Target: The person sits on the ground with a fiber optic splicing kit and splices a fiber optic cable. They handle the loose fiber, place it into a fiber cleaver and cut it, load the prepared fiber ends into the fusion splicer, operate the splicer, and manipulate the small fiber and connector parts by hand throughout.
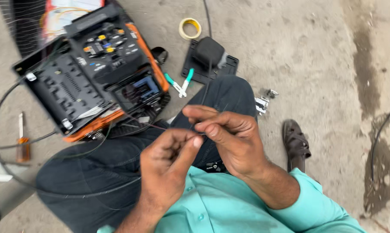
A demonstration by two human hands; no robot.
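Left hand: my left hand [167, 162] is curled nearly closed, thumb pressed to forefinger — I judge it pinches the near end of a thin dark fibre strand [203, 129], though the pinch point itself is hidden.
Right hand: my right hand [227, 138] is closed at the fingertips on the same strand, just beside the left thumb; the other fingers are loosely folded.
Strand: it lies between the two pinches, above my lap, and is too fine to follow far.
Doing it well: I would keep both grips light, pull straight, and avoid any sharp bend — the strand looks fragile.
Splicer: the orange-and-black splicing machine [98, 64] sits open on my left knee, near.
Further out: green-handled strippers [180, 84], a tape roll [189, 27], a screwdriver [22, 140] on the concrete floor [298, 39].
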